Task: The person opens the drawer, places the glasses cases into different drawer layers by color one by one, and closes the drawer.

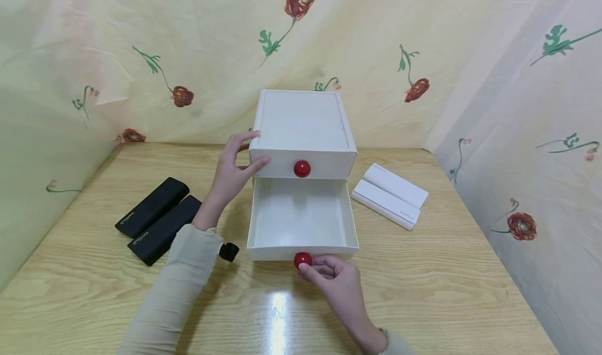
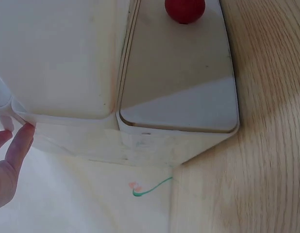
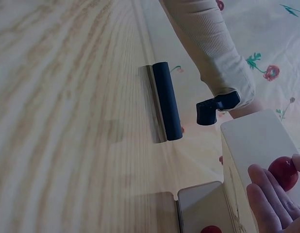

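A white drawer box (image 1: 303, 119) with red knobs stands upright on the wooden table. Its open drawer (image 1: 302, 216) juts out toward me, and its inside looks bare. At the box's upper left front corner, my left hand (image 1: 232, 161) holds on, thumb on the front face and fingers by the top edge. My right hand (image 1: 340, 282) pinches the open drawer's red knob (image 1: 302, 261) between thumb and fingers. The drawer above, with its own red knob (image 1: 302, 169), is closed. Beneath the open one, a lower closed drawer (image 2: 179, 73) shows in the left wrist view.
Two flat black oblong cases (image 1: 152, 206) lie on the left, partly behind my left forearm. Two similar white ones (image 1: 390, 195) lie side by side on the right. Flowered cloth (image 1: 211, 41) hangs behind the table and along both sides.
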`<state>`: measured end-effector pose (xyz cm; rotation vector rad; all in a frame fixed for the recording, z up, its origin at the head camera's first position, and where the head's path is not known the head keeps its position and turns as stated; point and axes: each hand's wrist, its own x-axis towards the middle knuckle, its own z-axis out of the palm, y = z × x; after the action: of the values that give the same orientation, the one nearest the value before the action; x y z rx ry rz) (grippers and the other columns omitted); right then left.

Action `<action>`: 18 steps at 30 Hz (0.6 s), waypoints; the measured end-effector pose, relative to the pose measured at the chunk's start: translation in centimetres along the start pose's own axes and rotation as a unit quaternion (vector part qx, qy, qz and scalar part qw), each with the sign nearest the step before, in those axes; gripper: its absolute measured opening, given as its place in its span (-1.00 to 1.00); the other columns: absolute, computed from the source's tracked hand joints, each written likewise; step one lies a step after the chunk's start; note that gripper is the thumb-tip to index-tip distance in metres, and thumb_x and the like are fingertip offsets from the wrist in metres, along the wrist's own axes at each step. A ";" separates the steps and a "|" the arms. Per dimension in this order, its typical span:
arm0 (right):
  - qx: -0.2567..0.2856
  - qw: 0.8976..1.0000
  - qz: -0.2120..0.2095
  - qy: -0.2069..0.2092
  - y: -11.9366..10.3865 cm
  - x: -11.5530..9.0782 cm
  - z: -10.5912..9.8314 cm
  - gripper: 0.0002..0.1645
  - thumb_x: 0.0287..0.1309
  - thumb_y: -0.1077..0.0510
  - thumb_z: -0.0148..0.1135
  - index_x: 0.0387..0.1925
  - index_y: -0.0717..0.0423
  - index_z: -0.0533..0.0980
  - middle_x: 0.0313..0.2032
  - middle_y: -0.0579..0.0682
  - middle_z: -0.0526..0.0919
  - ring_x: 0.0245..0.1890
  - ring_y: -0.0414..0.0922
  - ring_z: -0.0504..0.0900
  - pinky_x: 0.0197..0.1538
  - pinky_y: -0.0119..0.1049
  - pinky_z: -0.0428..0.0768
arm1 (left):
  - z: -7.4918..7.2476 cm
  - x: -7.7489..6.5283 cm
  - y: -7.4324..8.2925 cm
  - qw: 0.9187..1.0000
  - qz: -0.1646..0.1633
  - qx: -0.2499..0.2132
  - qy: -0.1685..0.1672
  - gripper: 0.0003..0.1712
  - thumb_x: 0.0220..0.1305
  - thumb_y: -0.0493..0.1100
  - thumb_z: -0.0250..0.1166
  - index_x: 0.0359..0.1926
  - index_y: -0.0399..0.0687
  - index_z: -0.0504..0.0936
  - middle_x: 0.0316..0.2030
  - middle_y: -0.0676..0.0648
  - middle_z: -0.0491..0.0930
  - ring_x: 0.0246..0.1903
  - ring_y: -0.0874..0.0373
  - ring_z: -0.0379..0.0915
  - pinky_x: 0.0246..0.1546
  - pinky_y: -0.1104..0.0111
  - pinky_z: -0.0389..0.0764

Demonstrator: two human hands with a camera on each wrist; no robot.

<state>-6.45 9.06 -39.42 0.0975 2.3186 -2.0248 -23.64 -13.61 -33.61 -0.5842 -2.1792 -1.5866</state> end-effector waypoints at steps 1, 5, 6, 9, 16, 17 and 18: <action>0.001 1.000 0.000 0.000 0.0 0.0 0.0 -0.73 -0.01 0.20 0.45 -0.31 0.34 0.63 -0.38 0.19 0.76 -0.38 -0.01 0.78 -0.20 -0.43 0.70 | 0.0 0.0 0.0 1.000 0.003 0.004 0.003 -0.39 0.17 -0.25 0.40 0.24 -0.09 0.42 0.16 -0.17 0.39 0.20 0.00 0.34 0.03 0.01 0.62; 0.003 1.000 0.003 0.001 0.1 0.1 0.0 -0.75 0.00 0.21 0.44 -0.32 0.32 0.63 -0.38 0.18 0.76 -0.37 0.03 0.78 -0.21 -0.41 0.70 | 0.2 0.2 0.1 1.000 0.018 0.011 0.009 -0.38 0.15 -0.26 0.40 0.24 -0.14 0.42 0.14 -0.19 0.41 0.21 0.01 0.32 0.21 0.07 0.48; 0.004 1.000 0.003 0.002 0.1 0.1 0.0 -0.76 0.00 0.21 0.44 -0.32 0.31 0.63 -0.38 0.18 0.76 -0.37 0.03 0.78 -0.21 -0.41 0.70 | 0.3 0.3 0.1 1.000 0.022 0.012 0.010 -0.38 0.15 -0.26 0.40 0.24 -0.15 0.42 0.14 -0.20 0.41 0.22 0.01 0.31 0.26 0.08 0.42; 0.004 1.000 0.005 0.004 0.1 0.1 0.0 -0.76 0.00 0.21 0.44 -0.32 0.31 0.63 -0.37 0.18 0.76 -0.38 0.01 0.78 -0.22 -0.41 0.70 | 0.4 0.6 0.0 1.000 0.020 0.012 0.010 -0.39 0.17 -0.25 0.39 0.25 -0.14 0.42 0.15 -0.19 0.42 0.23 0.03 0.30 0.28 0.10 0.41; -0.003 1.000 0.001 0.002 -0.2 0.1 -0.1 -0.73 0.00 0.18 0.44 -0.31 0.32 0.63 -0.37 0.18 0.76 -0.40 -0.06 0.78 -0.25 -0.42 0.70 | 0.6 0.7 -0.1 1.000 0.013 0.011 0.016 -0.38 0.16 -0.24 0.40 0.24 -0.13 0.43 0.15 -0.19 0.42 0.22 0.01 0.31 0.27 0.09 0.41; -0.003 1.000 0.003 0.002 -0.2 0.1 -0.1 -0.73 0.00 0.18 0.44 -0.30 0.31 0.63 -0.37 0.18 0.76 -0.40 -0.05 0.78 -0.24 -0.42 0.70 | 0.6 0.8 -0.1 1.000 0.013 0.012 0.017 -0.38 0.16 -0.23 0.40 0.24 -0.13 0.43 0.15 -0.18 0.42 0.22 0.02 0.31 0.27 0.09 0.41; -0.003 1.000 0.003 0.002 -0.2 0.1 -0.1 -0.73 0.01 0.18 0.44 -0.30 0.31 0.63 -0.37 0.17 0.76 -0.39 -0.05 0.78 -0.24 -0.42 0.70 | 0.6 0.8 -0.1 1.000 0.014 0.013 0.018 -0.38 0.16 -0.23 0.41 0.24 -0.13 0.43 0.15 -0.18 0.42 0.22 0.01 0.31 0.26 0.08 0.41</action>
<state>-6.59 9.12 -39.23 0.1097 2.3243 -2.0162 -24.38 -12.99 -33.45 -0.5726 -2.1529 -1.5414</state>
